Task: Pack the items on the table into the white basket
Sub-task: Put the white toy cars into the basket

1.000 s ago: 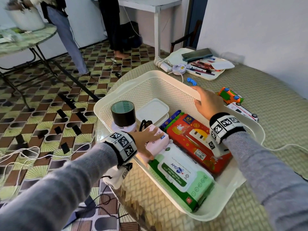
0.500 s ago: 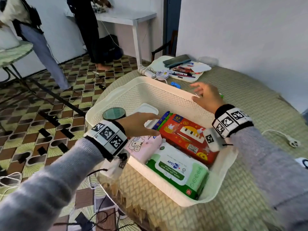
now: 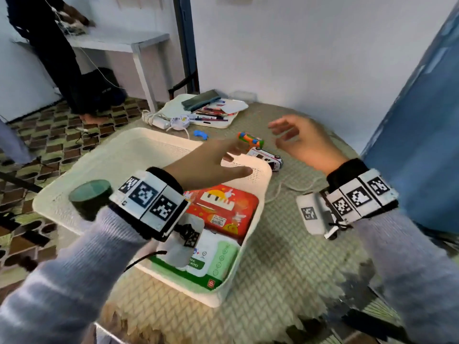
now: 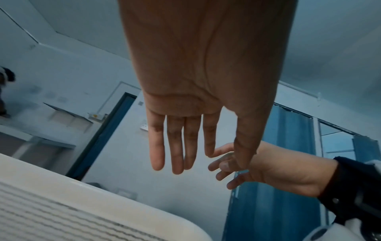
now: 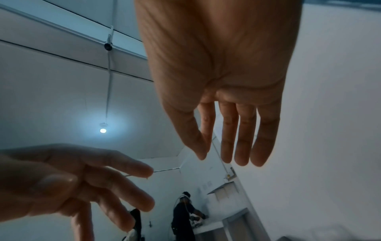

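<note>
Woven-mat worktop is carrying the white basket; beyond its far corner the toy ambulance and orange toy are waiting. I'm hovering both left hand and right hand, fingers released. Reaching together, I'm risking a collision.

We hold both arms out ahead of us, grey sleeves ending in black cuffs and marker-printed wristbands. Our left hand is raised with its fingers straight and close together, thumb apart, holding nothing. Our right hand hangs in the air beside it, fingers relaxed and slightly spread, its grip empty too.
</note>
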Tool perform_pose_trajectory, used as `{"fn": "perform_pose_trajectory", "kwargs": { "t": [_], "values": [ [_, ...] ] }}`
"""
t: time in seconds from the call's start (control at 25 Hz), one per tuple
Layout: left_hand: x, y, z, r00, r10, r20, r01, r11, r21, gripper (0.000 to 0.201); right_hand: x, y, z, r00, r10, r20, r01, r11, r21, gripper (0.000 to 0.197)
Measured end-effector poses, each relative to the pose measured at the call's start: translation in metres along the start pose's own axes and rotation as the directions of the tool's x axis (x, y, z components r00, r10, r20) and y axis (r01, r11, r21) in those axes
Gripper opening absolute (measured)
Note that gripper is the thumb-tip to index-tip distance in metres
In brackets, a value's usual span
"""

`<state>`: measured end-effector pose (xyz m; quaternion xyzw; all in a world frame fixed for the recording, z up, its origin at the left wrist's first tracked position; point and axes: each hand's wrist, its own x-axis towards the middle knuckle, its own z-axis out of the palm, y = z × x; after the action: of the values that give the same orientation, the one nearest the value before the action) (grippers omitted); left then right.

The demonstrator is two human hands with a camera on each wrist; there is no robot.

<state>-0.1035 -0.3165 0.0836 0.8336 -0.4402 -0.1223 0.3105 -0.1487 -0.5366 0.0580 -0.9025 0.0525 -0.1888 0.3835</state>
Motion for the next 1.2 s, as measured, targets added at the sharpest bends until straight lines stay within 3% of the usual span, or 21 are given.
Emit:
{"fn": "perform_pose_trajectory", "kwargs": {
  "t": [0.24,0.44,0.64,0.96,1.12,1.2],
  "values": [
    [0.047,0.054,0.101,0.998,0.027,0.057,-0.021,0.994,-0.110,0.046,-0.070,0.118,-0.071,0.974,0.228,0.016,-0.228,0.974,-0.018,0.028],
    [0.078,0.059,0.195,0.991,-0.105,0.086,0.122,0.967,-0.224,0.041,-0.129,0.197,-0.113,0.936,0.350,0.047,-0.349,0.937,-0.017,0.023],
    [0.102,0.055,0.271,0.945,-0.295,0.140,0.324,0.893,-0.312,0.031,-0.165,0.246,-0.124,0.904,0.417,0.090,-0.419,0.908,-0.004,0.019],
    [0.162,0.025,0.335,0.840,-0.518,0.162,0.532,0.725,-0.438,0.054,-0.168,0.295,-0.114,0.856,0.504,0.118,-0.514,0.855,0.074,0.022],
    [0.181,0.006,0.360,0.816,-0.504,0.284,0.577,0.683,-0.447,0.071,-0.157,0.316,-0.113,0.831,0.547,0.101,-0.555,0.828,0.084,0.015],
    [0.184,0.002,0.367,0.820,-0.497,0.285,0.568,0.648,-0.507,0.074,-0.149,0.325,-0.111,0.821,0.560,0.113,-0.568,0.821,0.057,0.013]
  ]
}}
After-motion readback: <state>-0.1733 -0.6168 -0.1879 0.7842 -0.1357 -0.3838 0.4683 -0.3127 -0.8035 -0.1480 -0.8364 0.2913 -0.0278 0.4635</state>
